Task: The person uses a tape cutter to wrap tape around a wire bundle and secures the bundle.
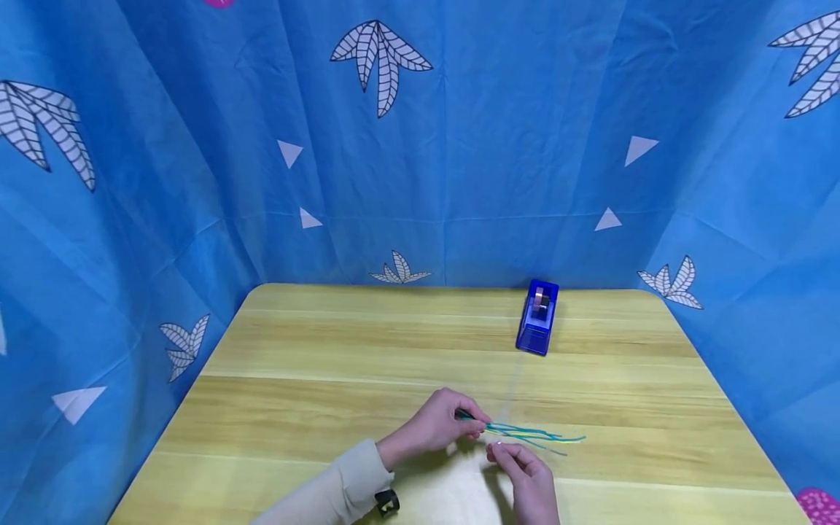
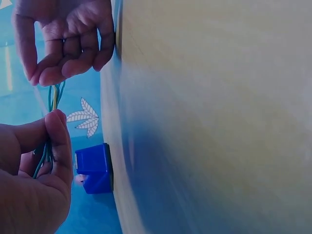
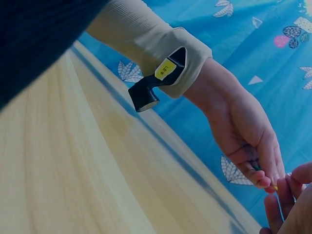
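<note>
"Left grip [image 1: 440, 419], a person's bare hand below a beige cloth sleeve [image 1: 348, 481]: state?"

"Narrow. Thumb and forefinger pinch a slim bundle of flexible green, teal and yellow strands [image 1: 525, 430]; part of the bundle lies inside the curled fingers. The material of the strands cannot be confirmed."

"State of the right grip [image 1: 528, 477]?"

"Also narrow: the tips of thumb and forefinger lie close together. A faint translucent strip [image 2: 40, 99] shows beside those tips in the left wrist view. Whether the tips hold it cannot be told."

"Which spatial relation governs?"

"By judgement, the long axis of the strands against the right grip. The axis runs from the left grip toward the person's right, roughly across the wood-grain counter [image 1: 295, 350], with the free ends fanned apart. The right grip sits just beside the strands, on the person's side, near the point where they leave the pinch. Of the two, the left is nearer, being in contact."

"Location of the blue plastic tape dispenser [image 1: 537, 319]?"

"Near the far edge of the counter, beyond the strands and well apart from both hands. Its long axis points roughly away from the person."
</note>
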`<control>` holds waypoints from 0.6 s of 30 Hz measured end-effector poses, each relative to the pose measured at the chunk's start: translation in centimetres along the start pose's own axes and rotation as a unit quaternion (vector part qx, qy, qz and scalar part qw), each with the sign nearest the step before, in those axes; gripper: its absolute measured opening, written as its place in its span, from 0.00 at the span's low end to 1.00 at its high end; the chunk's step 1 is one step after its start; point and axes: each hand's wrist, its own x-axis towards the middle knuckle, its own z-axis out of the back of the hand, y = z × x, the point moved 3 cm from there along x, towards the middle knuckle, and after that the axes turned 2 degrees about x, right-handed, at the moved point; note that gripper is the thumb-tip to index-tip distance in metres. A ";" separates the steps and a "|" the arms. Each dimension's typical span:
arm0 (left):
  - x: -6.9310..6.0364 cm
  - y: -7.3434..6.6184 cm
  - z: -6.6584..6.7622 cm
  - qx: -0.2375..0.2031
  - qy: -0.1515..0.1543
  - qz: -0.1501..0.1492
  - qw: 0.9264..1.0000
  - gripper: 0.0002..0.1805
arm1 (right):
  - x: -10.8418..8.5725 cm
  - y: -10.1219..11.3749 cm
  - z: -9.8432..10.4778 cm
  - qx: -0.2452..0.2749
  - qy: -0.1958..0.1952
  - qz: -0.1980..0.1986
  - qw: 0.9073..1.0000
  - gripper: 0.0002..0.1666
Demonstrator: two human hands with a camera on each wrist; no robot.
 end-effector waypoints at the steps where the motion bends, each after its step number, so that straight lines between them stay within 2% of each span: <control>1: 0.0 0.0 0.0 -0.002 0.001 -0.002 1.000 0.04 | 0.0 0.0 0.1 -0.001 -0.001 -0.001 1.000 0.12; 9: 0.0 -0.1 -0.1 -0.011 0.005 -0.003 1.000 0.04 | 0.0 -0.1 0.2 -0.002 -0.008 -0.005 1.000 0.12; 18: -0.2 -0.5 0.3 -0.012 0.004 -0.003 1.000 0.04 | -0.1 0.0 -0.1 -0.006 0.004 0.003 1.000 0.12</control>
